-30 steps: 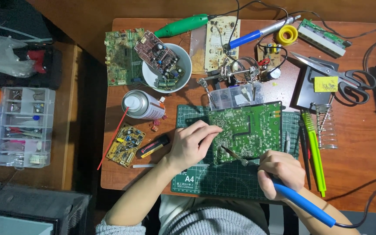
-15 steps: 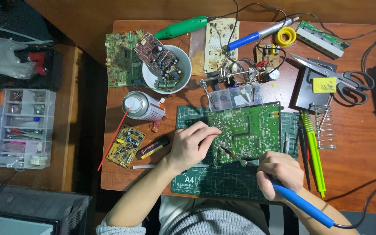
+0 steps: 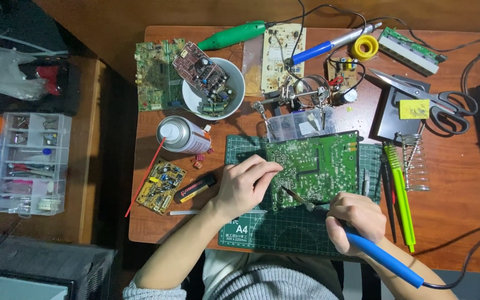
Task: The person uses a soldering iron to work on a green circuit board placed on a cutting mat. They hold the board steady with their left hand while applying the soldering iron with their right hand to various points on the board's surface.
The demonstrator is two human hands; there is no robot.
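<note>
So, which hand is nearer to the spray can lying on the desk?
Left. The left hand rests on the left edge of the green circuit board, just right of the spray can. The right hand holds the soldering iron farther right.

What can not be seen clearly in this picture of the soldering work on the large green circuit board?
Head view:
- Soldering iron tip contact on the large green circuit board: too small.
- Left hand fingertips: curled under, possible solder wire not visible.
- Right hand hides the iron's grip.
- Iron's cord: cut off by the bottom edge.
</note>
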